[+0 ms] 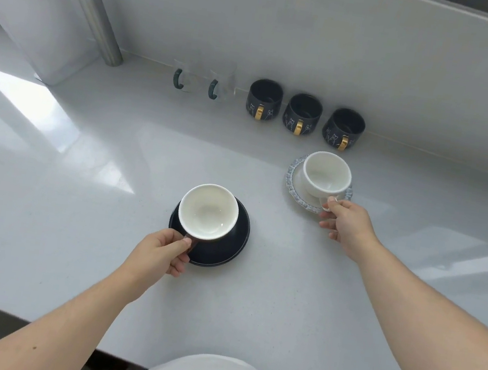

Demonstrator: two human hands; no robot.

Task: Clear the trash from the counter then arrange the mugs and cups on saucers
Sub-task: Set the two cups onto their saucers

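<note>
White counter (74, 207), broad bare room left of saucers

Scene is evenly and brightly lit, daylight-like, slightly cool cast. Hard bright patches are thrown on the glossy bench (72, 222) near its left edge, and paler ones near the right edge. Shadows are soft and faint; a weak one is seen under the dark saucer (226, 252). Straight lines of the back wall (350, 58) are bowed by wide-angle distortion. Slight softness overall; the two clear glass mugs (204, 80) at the back edge are barely resolved against the wall.
</note>
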